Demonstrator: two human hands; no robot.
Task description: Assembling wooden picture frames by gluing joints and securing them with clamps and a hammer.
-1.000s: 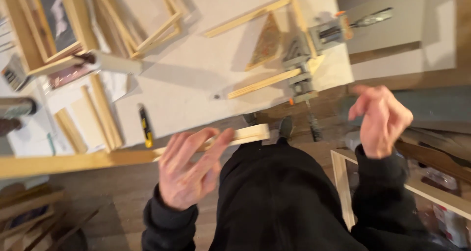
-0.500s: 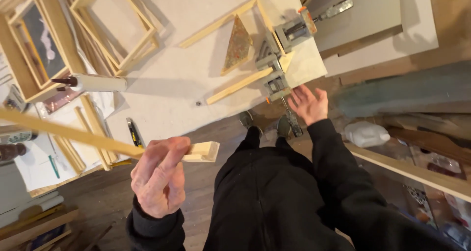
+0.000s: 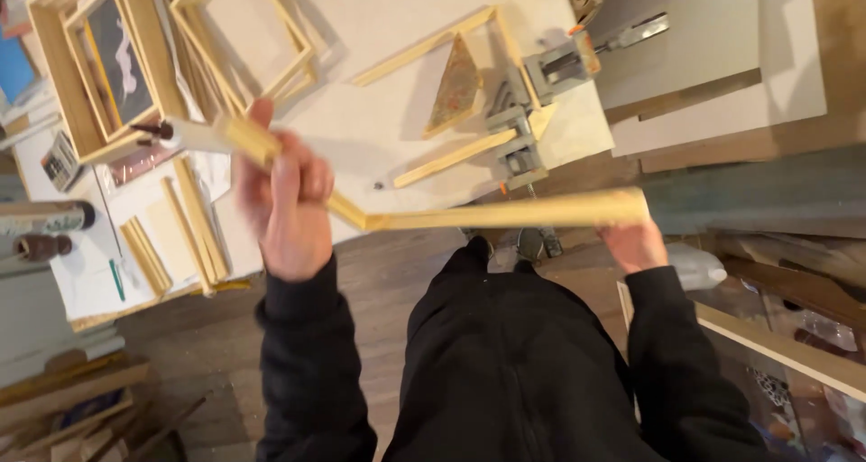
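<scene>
while standing over the desk (image 3: 379,146):
left fingers (image 3: 287,169): clamped on short wooden strip (image 3: 248,142)
right fingers (image 3: 631,241): wrapped under long wooden strip (image 3: 514,214)
strips: joined at corner, mid-air
handling: light, stiff; grip near joint, likely fragile

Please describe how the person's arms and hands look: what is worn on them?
Both arms are covered by long black sleeves of a dark top, ending at the wrists. The left hand and the right hand are bare: no gloves, and no rings or watch can be seen.
</scene>
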